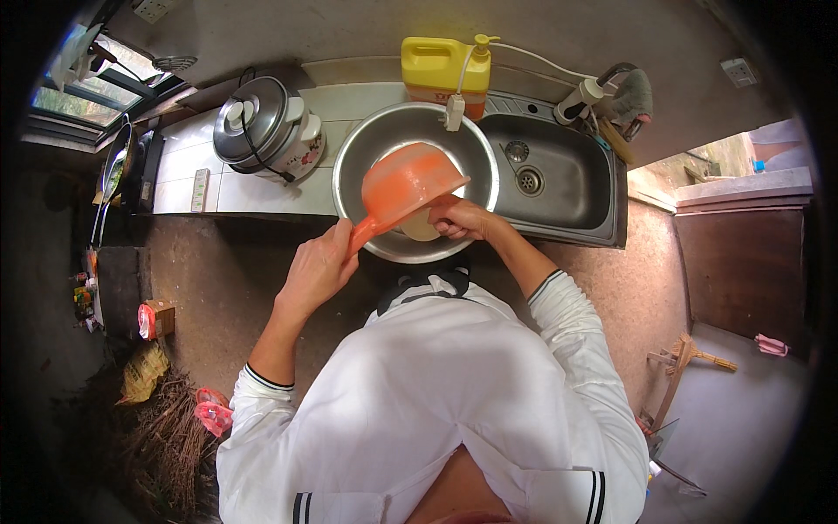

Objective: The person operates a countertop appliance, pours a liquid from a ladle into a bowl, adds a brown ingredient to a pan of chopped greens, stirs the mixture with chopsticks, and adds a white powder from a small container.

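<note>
My left hand (323, 266) is closed round the handle of an orange plastic water dipper (408, 182). The dipper is tipped on its side over a wide steel basin (478, 162), its underside facing up and its mouth turned down toward my right hand (460, 218). That hand is closed beside the dipper's lower rim, above the near part of the basin. A pale beige patch (420, 229) shows under the rim beside my right fingers; whether they hold it cannot be made out. The dipper hides its own inside and much of the basin's bottom.
Right of the basin is a steel sink (567, 188) with a faucet (621, 74). Behind the basin stands a yellow jug with a pump (434, 65); a white plug block (455, 113) hangs on a cord before it. An electric cooker (275, 140) sits on the tiled counter (240, 194) at left.
</note>
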Motion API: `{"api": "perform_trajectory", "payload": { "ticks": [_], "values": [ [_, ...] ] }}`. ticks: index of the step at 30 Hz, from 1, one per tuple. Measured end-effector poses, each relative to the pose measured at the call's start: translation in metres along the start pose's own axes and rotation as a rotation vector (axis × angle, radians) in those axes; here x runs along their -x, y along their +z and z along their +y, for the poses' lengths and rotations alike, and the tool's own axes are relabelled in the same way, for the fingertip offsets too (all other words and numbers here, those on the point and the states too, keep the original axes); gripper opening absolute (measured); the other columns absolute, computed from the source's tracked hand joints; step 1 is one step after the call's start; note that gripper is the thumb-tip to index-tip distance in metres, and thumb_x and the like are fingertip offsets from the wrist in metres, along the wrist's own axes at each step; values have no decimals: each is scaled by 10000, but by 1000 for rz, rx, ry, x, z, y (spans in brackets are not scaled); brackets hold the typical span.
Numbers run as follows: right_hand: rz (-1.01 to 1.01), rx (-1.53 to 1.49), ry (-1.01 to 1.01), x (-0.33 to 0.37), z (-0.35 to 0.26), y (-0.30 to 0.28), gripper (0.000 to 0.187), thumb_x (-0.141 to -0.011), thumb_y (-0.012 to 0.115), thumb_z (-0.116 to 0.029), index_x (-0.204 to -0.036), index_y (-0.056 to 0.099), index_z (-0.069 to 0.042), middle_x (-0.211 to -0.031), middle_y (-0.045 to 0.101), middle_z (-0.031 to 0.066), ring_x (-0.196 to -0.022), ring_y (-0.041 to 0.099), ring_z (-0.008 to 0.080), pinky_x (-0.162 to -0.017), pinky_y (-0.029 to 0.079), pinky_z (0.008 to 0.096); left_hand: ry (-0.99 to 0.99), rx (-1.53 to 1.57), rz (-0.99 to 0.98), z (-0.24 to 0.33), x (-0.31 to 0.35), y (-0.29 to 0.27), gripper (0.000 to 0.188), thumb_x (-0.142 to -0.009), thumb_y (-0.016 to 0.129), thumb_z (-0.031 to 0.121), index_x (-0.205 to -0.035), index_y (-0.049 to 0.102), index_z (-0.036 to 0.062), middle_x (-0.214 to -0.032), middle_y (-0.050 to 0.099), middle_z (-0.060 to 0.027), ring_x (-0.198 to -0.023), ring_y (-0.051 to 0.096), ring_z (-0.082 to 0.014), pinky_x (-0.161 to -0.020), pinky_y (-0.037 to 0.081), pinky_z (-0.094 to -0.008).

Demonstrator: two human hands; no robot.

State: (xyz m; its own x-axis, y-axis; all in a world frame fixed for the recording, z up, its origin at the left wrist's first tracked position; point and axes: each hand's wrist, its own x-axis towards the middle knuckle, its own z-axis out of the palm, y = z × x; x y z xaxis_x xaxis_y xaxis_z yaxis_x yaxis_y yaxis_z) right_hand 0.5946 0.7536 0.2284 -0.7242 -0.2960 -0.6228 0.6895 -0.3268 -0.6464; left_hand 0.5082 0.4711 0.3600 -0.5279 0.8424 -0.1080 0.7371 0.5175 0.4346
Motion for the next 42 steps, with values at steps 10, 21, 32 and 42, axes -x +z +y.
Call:
{"api": "perform_trajectory", "payload": {
  "ticks": [10,21,32,42],
  "values": [
    [5,16,21,3,0,2,544,-858,504,-61,-1396,548,-120,-603,367,-60,-442,247,24,-383,191,195,-8,4,-11,1,2,0,310,-838,663,98,-1017,416,41,-876,602,-196,-797,614,-433,-656,485,-496],
    [-11,31,24,-2,4,-1,551,-861,499,-62,-1409,527,-112,-581,364,-69,-421,238,24,-369,182,200,-7,-15,-15,3,3,0,300,-827,653,77,-1027,433,38,-931,619,-178,-794,624,-413,-644,499,-491],
    [-19,-9,1,0,3,0,187,-846,545,-61,-1021,494,-102,-573,381,-52,-406,256,20,-358,173,204,-1,6,0,4,3,0,297,-839,656,96,-1003,414,41,-869,600,-195,-780,611,-436,-648,486,-502],
    [0,-13,-9,-1,3,1,117,-833,573,-74,-793,469,-109,-568,386,-45,-402,266,23,-356,169,208,5,3,8,2,3,4,298,-836,655,93,-1005,414,43,-872,599,-190,-776,613,-434,-643,488,-500]
  ]
}}
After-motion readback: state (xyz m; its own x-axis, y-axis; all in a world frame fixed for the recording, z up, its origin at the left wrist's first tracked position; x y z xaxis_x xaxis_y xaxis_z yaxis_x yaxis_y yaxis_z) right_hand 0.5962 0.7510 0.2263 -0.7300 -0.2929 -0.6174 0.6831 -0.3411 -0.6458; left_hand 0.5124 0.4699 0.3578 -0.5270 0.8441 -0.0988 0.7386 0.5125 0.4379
